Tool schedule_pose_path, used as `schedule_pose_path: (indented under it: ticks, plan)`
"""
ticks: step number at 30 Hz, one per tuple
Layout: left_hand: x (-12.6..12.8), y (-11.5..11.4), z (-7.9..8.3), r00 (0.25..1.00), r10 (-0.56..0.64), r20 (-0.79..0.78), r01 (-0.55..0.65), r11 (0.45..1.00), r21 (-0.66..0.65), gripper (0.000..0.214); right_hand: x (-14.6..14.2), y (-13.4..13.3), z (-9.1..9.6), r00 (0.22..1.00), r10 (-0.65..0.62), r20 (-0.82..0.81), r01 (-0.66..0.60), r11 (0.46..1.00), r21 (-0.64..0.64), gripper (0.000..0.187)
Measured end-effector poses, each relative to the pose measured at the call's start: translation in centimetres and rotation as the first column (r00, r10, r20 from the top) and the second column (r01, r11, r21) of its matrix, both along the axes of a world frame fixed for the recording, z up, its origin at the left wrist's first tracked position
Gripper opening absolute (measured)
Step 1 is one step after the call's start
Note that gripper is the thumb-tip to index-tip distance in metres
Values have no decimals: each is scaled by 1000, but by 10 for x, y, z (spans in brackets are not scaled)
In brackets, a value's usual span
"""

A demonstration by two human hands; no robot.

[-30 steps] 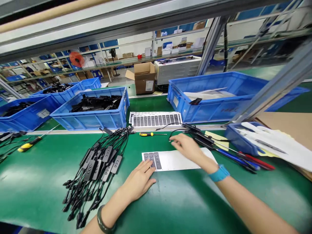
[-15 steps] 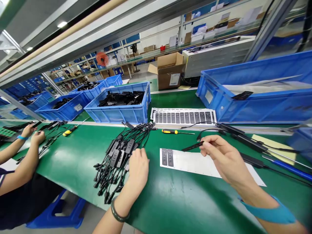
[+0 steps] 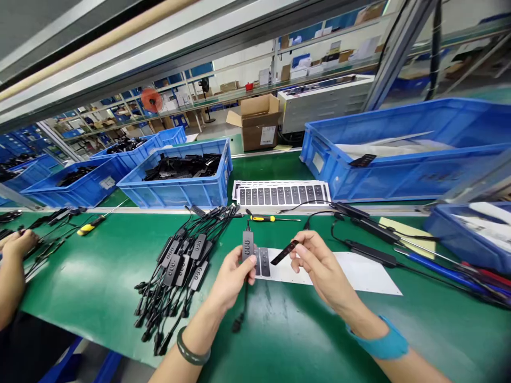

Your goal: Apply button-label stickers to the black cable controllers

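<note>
Head cam view, looking down at a green workbench. My left hand is mostly closed, pinching a small black control box upright between thumb and fingers, with its cord hanging down to a plug just above the bench. My right hand is only part closed, with thumb and fingertips pinching one end of a thin black strip. The strip tilts up toward the box and sits near it, but they aren't touching.

Both hands are right over a white backing sheet with a couple of dark strips still on it. To the left there's a big bundle of black cables with control boxes, and behind that a yellow-handled screwdriver and a printed sheet of strips. More black cables lie on the right, and blue bins line the back of the bench. Off at the far left edge, a co-worker's hand is near some more cables.
</note>
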State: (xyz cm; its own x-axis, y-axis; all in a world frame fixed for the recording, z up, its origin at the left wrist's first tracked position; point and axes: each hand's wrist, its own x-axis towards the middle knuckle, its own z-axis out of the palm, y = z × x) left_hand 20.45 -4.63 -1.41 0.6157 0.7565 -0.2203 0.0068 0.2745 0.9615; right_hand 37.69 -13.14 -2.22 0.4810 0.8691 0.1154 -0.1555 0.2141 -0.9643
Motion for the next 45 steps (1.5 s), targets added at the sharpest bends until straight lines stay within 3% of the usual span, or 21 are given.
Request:
schedule_pose_path:
  ticks: [2,5,9,17,45]
  plan:
    - [11,-10,-6,991,-19,132,47,976,-211,49,0,1,-1,1000,-13,28,14,1000,-18,29]
    - [17,-23,-14,985,-46,165,98,941,-323,53,-1,2,-4,995,-11,95,17,998,-62,28]
    - [14,-30,-18,974,-137,178,187,934,-304,58,-5,2,-11,990,35,136,-16,991,-132,28]
    - [11,-32,-23,945,-225,239,289,914,-283,60,-12,0,-14,993,114,5,-111,974,-196,29]
    - [11,-31,-23,937,-269,222,322,911,-258,59,-14,-2,-9,996,83,37,-73,973,-217,28]
